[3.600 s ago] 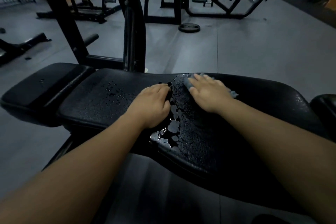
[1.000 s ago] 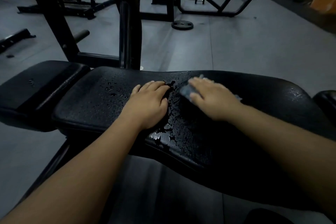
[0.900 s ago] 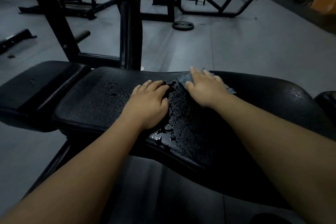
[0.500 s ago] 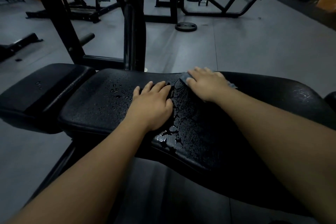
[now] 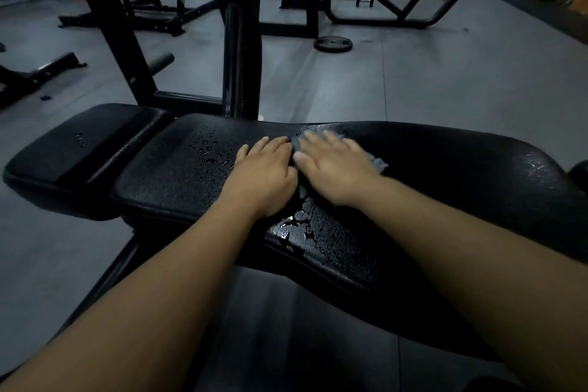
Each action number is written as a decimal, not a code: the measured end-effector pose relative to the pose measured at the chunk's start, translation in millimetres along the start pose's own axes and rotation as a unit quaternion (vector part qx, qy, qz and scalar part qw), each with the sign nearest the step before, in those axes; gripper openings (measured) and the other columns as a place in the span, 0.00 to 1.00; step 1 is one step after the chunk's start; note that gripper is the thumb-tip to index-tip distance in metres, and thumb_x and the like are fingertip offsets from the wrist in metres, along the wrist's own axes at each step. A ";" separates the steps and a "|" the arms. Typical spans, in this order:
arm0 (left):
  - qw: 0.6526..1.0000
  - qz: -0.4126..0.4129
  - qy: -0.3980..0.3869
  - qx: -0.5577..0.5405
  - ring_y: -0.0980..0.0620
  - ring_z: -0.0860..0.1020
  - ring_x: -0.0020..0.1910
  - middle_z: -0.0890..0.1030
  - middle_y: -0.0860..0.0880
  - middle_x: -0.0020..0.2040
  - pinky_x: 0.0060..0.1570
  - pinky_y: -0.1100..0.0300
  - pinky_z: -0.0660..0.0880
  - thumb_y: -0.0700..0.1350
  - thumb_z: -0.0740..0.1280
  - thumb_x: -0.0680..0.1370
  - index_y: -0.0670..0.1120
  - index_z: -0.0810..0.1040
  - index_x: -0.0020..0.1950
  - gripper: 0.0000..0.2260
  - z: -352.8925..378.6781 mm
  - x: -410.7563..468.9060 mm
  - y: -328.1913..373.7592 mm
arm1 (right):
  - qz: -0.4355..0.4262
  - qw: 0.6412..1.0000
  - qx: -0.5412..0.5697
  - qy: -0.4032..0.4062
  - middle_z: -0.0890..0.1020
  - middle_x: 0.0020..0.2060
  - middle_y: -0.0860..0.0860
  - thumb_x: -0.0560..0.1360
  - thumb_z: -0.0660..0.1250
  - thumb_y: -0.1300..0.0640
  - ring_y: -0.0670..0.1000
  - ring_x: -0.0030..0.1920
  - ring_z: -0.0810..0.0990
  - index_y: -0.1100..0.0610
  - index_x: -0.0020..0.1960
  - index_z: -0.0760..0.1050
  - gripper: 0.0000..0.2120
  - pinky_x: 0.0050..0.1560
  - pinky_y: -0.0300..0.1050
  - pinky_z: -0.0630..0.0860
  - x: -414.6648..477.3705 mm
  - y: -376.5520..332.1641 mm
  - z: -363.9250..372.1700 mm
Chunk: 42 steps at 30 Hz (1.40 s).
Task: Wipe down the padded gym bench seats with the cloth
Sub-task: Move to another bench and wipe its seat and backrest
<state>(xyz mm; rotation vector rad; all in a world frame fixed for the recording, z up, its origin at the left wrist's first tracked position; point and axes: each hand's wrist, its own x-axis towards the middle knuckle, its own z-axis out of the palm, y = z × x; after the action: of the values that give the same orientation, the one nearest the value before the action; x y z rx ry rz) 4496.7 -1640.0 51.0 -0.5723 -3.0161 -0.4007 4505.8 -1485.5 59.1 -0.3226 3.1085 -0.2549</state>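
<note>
both hands lie flat on the wet black padded seat (image 5: 477,175) at the centre of the frame, the left hand (image 5: 261,175) with straight fingers on the bare pad, the right hand (image 5: 334,169) pressing the blue-grey cloth (image 5: 379,164) under its spread, straight fingers.

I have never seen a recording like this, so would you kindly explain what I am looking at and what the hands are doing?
There is no machine here: a person wears a wide-angle camera on the head, so the one picture looks forward and down along their bare forearms. The left hand rests flat on the long black bench pad. The right hand presses a blue-grey cloth flat against that pad. Water droplets bead on the pad, with larger pools near its front edge. A smaller seat pad lies beside it on the left. Behind are dark gym frames and a weight plate on the floor.
</note>
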 end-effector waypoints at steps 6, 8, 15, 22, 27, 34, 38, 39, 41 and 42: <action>1.000 0.002 -0.004 0.015 0.47 0.54 0.80 0.59 0.50 0.80 0.77 0.43 0.50 0.48 0.53 0.82 0.47 0.62 0.78 0.24 -1.5 -2.3 3.1 | -0.009 0.999 -0.014 -0.035 0.50 0.81 0.45 0.83 0.41 0.41 0.49 0.80 0.48 0.44 0.81 0.49 0.27 0.77 0.52 0.48 -38.9 47.6 -11.7; 1.000 0.007 -0.003 0.022 0.47 0.54 0.79 0.59 0.50 0.80 0.77 0.44 0.50 0.49 0.52 0.82 0.47 0.62 0.78 0.24 -2.5 -3.5 4.7 | 0.056 0.998 -0.031 -0.015 0.51 0.81 0.47 0.84 0.42 0.43 0.52 0.81 0.49 0.44 0.81 0.51 0.25 0.77 0.55 0.49 -21.4 38.4 -9.3; 0.998 0.043 -0.034 0.021 0.49 0.54 0.80 0.57 0.50 0.81 0.78 0.49 0.52 0.49 0.54 0.83 0.47 0.59 0.80 0.24 -6.7 -9.7 -7.0 | -0.076 0.996 0.005 -0.048 0.48 0.81 0.41 0.78 0.38 0.40 0.47 0.80 0.45 0.41 0.81 0.49 0.32 0.79 0.52 0.47 -98.8 15.8 -7.3; 0.996 0.078 -0.040 0.012 0.50 0.57 0.79 0.59 0.50 0.80 0.74 0.60 0.52 0.46 0.56 0.84 0.47 0.61 0.80 0.23 -19.9 -22.7 -11.0 | 0.004 1.000 -0.021 0.000 0.52 0.81 0.46 0.82 0.41 0.45 0.53 0.80 0.49 0.43 0.80 0.53 0.26 0.77 0.56 0.49 -70.9 -18.4 4.6; 0.994 0.101 -0.026 -0.009 0.51 0.58 0.78 0.62 0.51 0.79 0.75 0.59 0.53 0.45 0.56 0.84 0.48 0.64 0.79 0.22 -20.0 -31.6 -21.7 | -0.081 0.995 0.016 -0.050 0.50 0.81 0.42 0.77 0.37 0.41 0.48 0.80 0.47 0.41 0.80 0.52 0.32 0.78 0.49 0.48 -117.6 0.7 -11.2; 0.993 0.113 -0.017 -0.038 0.49 0.60 0.77 0.65 0.48 0.78 0.75 0.58 0.54 0.44 0.57 0.83 0.45 0.66 0.77 0.21 -15.8 -32.1 -25.2 | 0.019 0.999 -0.033 -0.011 0.51 0.81 0.46 0.79 0.37 0.43 0.53 0.80 0.48 0.43 0.80 0.52 0.30 0.77 0.54 0.49 -86.8 -37.0 4.0; 0.992 0.119 -0.016 -0.035 0.49 0.60 0.77 0.64 0.48 0.78 0.76 0.56 0.54 0.45 0.56 0.83 0.45 0.66 0.77 0.22 -14.9 -31.5 -29.3 | -0.047 0.997 0.001 -0.057 0.49 0.81 0.42 0.72 0.32 0.39 0.48 0.80 0.46 0.40 0.80 0.51 0.37 0.77 0.49 0.49 -131.8 -29.9 -2.3; 0.992 0.120 -0.017 -0.037 0.49 0.60 0.77 0.64 0.49 0.78 0.76 0.55 0.55 0.46 0.56 0.83 0.46 0.66 0.77 0.22 -15.0 -29.9 -30.6 | -0.021 0.998 0.005 -0.054 0.50 0.81 0.42 0.73 0.33 0.38 0.48 0.80 0.47 0.40 0.80 0.51 0.36 0.77 0.48 0.49 -124.4 -18.5 -4.3; 0.991 0.124 -0.030 -0.035 0.49 0.60 0.76 0.64 0.50 0.78 0.75 0.55 0.57 0.47 0.56 0.83 0.48 0.66 0.78 0.22 -17.0 -27.0 -34.2 | 0.062 0.997 -0.008 -0.038 0.50 0.81 0.44 0.79 0.37 0.39 0.49 0.81 0.47 0.41 0.81 0.50 0.31 0.77 0.50 0.49 -92.7 -5.3 -5.9; 0.991 0.130 -0.034 -0.025 0.49 0.61 0.76 0.65 0.51 0.77 0.74 0.54 0.58 0.47 0.56 0.83 0.48 0.66 0.77 0.22 -18.9 -26.0 -36.3 | 0.098 0.995 -0.013 -0.031 0.49 0.81 0.45 0.81 0.39 0.40 0.51 0.81 0.46 0.41 0.81 0.49 0.28 0.77 0.53 0.48 -76.9 -9.8 -4.9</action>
<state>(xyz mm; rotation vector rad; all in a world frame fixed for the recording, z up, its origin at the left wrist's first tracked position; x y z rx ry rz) 4507.5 -1686.7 58.0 -0.9870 -2.9439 -0.4492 4583.0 -1478.4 64.6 -0.0230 3.0551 -0.1988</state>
